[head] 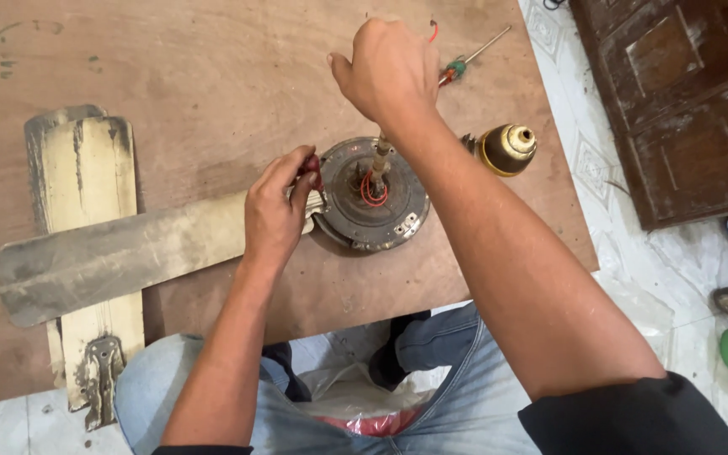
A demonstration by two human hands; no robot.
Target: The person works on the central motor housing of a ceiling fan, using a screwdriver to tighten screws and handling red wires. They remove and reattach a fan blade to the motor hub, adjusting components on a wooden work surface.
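Pinching a red-handled tool (309, 166) at the fan motor (371, 195) rim, left hand (275, 211) sits nearer; right hand (389, 72) fisted above the upright shaft (380, 157).

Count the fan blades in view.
2. One grey blade lies across the board, its end at the motor hub under the left hand. One cream blade lies loose beneath it. More may be out of frame.

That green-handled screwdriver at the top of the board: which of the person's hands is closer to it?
Right. The right hand is raised just left of the screwdriver, nearly touching its handle. The left hand sits lower, at the fan motor's left edge, well away.
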